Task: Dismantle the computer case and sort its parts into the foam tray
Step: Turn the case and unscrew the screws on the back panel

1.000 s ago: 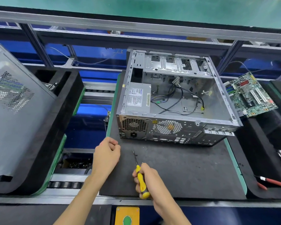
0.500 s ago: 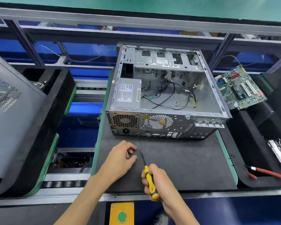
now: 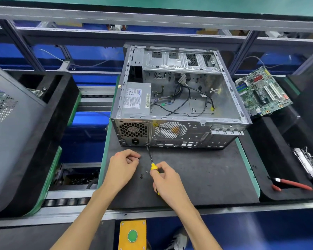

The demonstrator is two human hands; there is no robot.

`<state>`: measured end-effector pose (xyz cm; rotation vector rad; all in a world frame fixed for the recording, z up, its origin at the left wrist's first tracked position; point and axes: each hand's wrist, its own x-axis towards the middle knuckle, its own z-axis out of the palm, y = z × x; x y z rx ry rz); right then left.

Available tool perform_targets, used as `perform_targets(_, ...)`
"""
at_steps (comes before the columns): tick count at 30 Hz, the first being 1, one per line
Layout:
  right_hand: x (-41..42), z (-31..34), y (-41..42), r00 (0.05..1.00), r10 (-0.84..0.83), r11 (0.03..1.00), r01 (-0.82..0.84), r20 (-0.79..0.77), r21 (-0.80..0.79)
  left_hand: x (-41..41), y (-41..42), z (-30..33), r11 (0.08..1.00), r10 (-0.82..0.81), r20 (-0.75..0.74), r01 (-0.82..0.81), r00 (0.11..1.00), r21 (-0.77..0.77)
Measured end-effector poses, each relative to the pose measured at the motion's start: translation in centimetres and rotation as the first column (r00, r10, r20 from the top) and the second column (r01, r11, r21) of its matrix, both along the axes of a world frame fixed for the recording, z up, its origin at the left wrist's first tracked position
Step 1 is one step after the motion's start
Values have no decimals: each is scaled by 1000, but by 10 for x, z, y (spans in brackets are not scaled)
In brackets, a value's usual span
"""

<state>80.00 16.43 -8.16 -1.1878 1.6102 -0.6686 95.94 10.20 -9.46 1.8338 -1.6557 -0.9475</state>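
The opened computer case (image 3: 179, 105) is set on the desk (image 3: 197, 174) just ahead of both hands, the yellow-handled screwdriver (image 3: 153, 166) gripped by the right hand (image 3: 167, 179) and angled up-left toward the rear panel's lower edge below the power supply (image 3: 135, 100), while the left hand (image 3: 124, 165) is loosely curled, holding nothing visible.

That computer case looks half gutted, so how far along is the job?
The case is open and its circuit board lies aside on the right. The right hand holds a screwdriver at the rear panel below the power supply; loose screws lie nearby. The supply and cables remain inside.
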Motion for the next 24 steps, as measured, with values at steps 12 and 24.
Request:
perform_targets(12, 1, -15, 1, 998, -39, 999, 40, 42, -15, -3, 2, 1, 999, 34, -9, -34, 999, -4)
perform_targets(24, 2, -14, 2, 996, -58, 998, 60, 63, -18, -3, 1, 0, 999, 35, -8, -35, 999, 5)
